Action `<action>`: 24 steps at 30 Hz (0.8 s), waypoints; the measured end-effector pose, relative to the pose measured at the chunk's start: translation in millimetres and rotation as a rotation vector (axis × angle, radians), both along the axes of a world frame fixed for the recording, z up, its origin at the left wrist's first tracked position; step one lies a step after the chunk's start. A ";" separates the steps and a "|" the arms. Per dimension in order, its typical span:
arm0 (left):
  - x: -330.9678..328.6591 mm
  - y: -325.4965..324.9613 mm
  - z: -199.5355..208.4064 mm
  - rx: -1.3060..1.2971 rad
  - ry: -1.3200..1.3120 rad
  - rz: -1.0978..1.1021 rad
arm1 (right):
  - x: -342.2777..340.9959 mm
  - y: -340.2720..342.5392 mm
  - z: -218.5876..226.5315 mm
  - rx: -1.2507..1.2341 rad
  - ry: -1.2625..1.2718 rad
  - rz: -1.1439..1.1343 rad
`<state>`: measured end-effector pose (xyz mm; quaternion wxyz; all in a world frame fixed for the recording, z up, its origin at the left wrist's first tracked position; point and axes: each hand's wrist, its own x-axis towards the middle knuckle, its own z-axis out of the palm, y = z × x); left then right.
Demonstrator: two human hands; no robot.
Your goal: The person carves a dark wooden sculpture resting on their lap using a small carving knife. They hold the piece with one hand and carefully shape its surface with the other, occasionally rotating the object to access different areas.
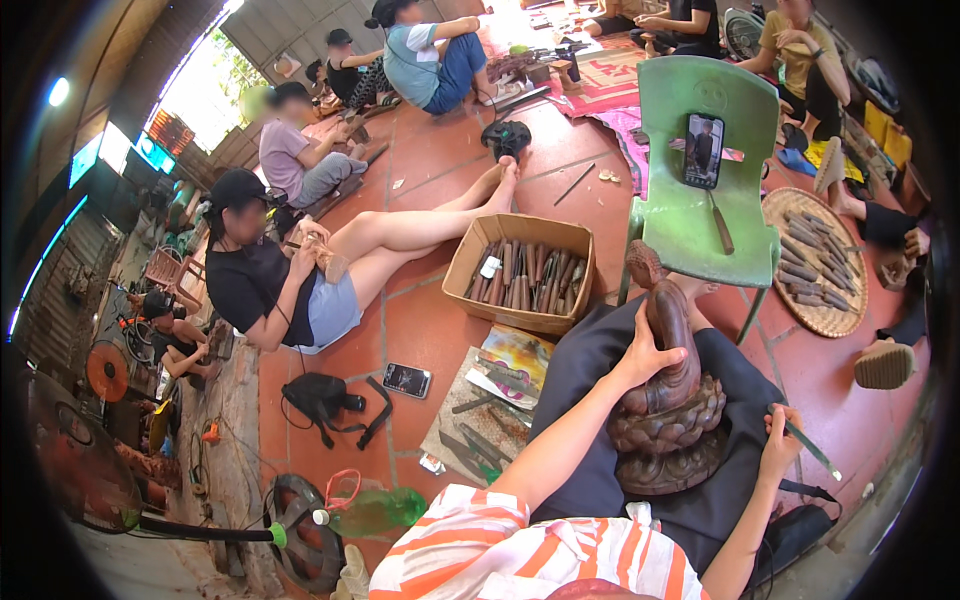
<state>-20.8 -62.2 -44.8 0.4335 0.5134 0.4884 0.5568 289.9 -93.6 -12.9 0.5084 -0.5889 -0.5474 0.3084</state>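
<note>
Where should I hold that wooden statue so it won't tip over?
Hold the statue around its wide carved base, one hand from each side. It stands upright on the lap and narrows toward the head. The left hand steadies its back; the right hand holds a chisel.

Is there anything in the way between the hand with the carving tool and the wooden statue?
Nothing visible. The right hand holds a thin carving tool just right of the dark wooden statue on the lap, with only dark cloth showing between them. The left hand already rests on the statue's back.
</note>
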 end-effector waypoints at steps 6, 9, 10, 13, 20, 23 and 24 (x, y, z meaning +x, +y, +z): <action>-1.8 -0.9 0.7 -0.003 0.002 0.002 | -1.9 -1.0 2.0 -0.006 0.006 0.012; -0.2 -0.2 3.4 -0.009 0.029 0.004 | 1.9 -0.1 -1.7 0.000 0.005 0.015; -0.7 -0.7 2.4 -0.008 0.024 0.007 | 1.1 0.4 -2.1 0.007 0.008 0.020; -1.4 -0.4 -0.1 -0.008 0.018 0.016 | -0.1 -0.4 -1.9 0.005 0.009 0.013; -0.1 -0.9 2.8 -0.012 -0.012 0.007 | -1.6 -0.7 -1.3 0.010 0.015 0.010; 0.2 -0.4 4.5 -0.003 -0.001 0.011 | -1.4 -1.4 1.5 0.014 0.025 0.011; 0.8 -0.7 5.0 0.001 0.000 0.011 | -1.2 -2.0 1.6 0.016 0.015 0.008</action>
